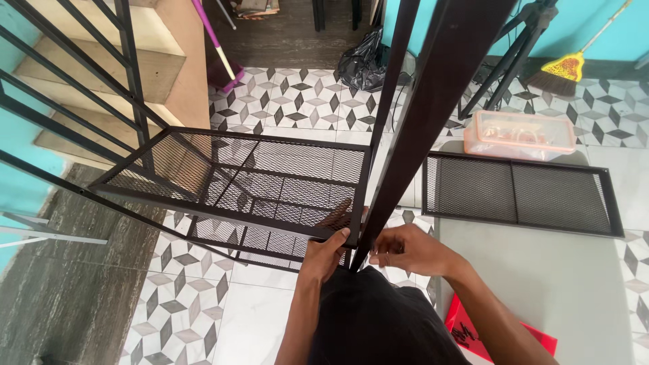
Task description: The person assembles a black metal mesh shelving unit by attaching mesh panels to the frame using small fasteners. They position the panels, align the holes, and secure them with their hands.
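Note:
A black metal rack with mesh shelves [230,177] stands on the patterned floor in front of me. A tall black upright post [433,101] rises close to the camera at the rack's near right corner. My left hand [326,251] grips that shelf corner where it meets the post, thumb on top. My right hand [409,249] is closed around the post's lower part just right of the corner. A loose black mesh shelf panel [520,192] lies flat on a grey table [561,290] to my right.
A clear plastic box [519,134] with small parts sits beyond the loose panel. A red item [466,332] lies at the table's near edge. Wooden stairs [101,74] rise at left. A tripod [514,47], broom [564,67], black bag [365,61] and mop [215,40] stand behind.

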